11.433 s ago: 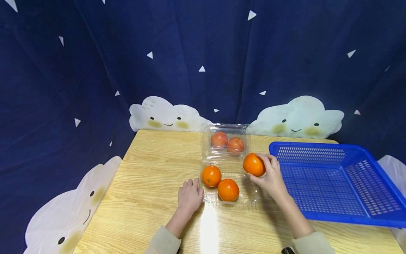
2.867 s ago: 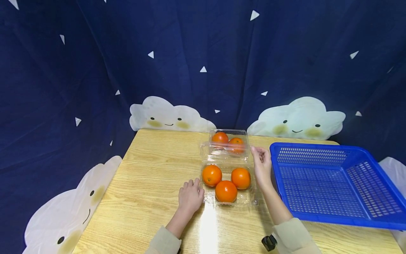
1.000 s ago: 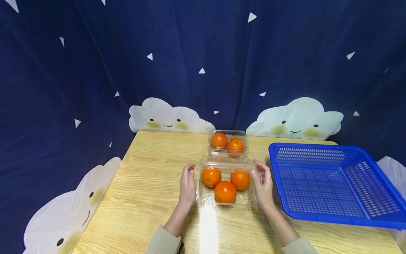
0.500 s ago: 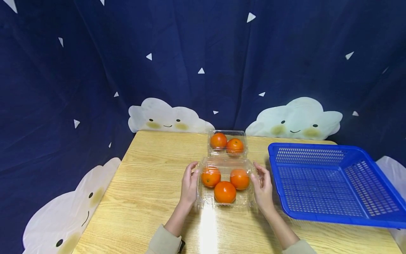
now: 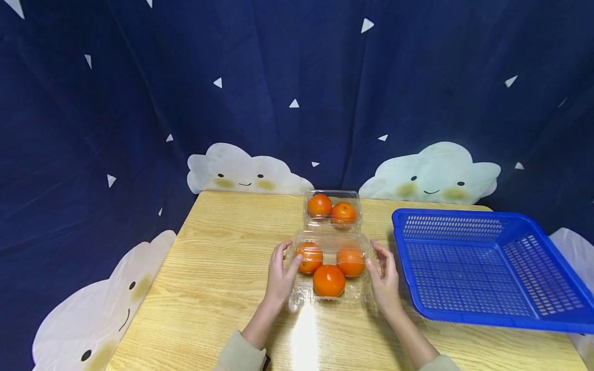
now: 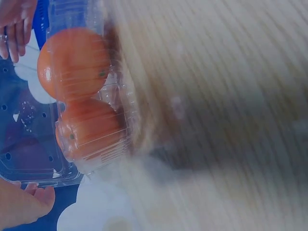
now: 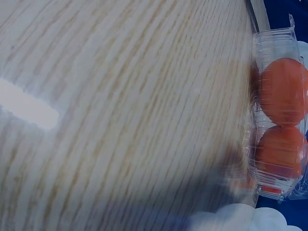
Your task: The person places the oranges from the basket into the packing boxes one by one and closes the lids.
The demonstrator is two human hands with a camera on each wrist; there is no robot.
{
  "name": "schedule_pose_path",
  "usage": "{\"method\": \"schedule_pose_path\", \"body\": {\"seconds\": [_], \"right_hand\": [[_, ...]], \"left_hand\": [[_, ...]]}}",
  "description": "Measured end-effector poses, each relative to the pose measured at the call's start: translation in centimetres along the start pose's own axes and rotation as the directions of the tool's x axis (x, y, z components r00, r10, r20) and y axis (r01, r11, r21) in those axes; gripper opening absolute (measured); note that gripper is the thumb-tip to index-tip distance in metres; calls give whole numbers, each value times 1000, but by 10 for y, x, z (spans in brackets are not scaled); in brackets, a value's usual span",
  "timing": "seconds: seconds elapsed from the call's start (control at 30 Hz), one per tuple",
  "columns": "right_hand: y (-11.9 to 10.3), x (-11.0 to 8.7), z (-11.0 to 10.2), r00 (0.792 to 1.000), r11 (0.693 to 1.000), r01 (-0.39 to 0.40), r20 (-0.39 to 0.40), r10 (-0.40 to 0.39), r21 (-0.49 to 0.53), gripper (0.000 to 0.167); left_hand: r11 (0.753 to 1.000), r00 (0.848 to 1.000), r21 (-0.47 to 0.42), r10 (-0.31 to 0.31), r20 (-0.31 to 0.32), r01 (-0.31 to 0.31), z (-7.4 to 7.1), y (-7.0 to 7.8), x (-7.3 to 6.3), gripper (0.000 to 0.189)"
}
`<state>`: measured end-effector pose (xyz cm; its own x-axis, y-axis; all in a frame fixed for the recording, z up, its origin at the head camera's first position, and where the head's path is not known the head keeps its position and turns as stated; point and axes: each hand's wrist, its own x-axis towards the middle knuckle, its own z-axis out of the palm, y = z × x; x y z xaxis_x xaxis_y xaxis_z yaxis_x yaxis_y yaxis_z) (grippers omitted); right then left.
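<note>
In the head view a clear plastic clamshell box (image 5: 358, 291) stands mid-table with three oranges (image 5: 329, 282) in it. Its lid (image 5: 330, 238) is tilted up over the two rear oranges. My left hand (image 5: 280, 278) grips the lid's left edge, thumb in front and fingers behind. On the opposite side, my right hand (image 5: 386, 281) holds the right edge between thumb and fingers. The left wrist view shows the raised lid (image 6: 24, 122) with small vent holes, and fingers at its corner. Through the box wall, two oranges (image 7: 284, 91) show in the right wrist view.
Right behind this box is a second clear box (image 5: 356, 197) with two oranges (image 5: 320, 206) in it. A large blue perforated basket (image 5: 464, 314) stands to the right on the wooden table (image 5: 223, 242). A dark blue curtain (image 5: 260, 93) with clouds hangs behind.
Three oranges now sit in the front box. The left hand has left its resting place to take the lid's left edge, and the lid has come forward over the rear oranges.
</note>
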<state>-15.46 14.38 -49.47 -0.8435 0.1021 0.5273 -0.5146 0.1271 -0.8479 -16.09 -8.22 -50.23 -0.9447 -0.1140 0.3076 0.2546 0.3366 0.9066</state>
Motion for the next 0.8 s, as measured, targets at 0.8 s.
{"method": "schedule_pose_path", "body": {"seconds": [0.8], "right_hand": [[-3,-13,-3,997,996,-80,0,80,-38,33]], "left_hand": [[998,999,50,-29,19,28,3,-4,-17,51]]}}
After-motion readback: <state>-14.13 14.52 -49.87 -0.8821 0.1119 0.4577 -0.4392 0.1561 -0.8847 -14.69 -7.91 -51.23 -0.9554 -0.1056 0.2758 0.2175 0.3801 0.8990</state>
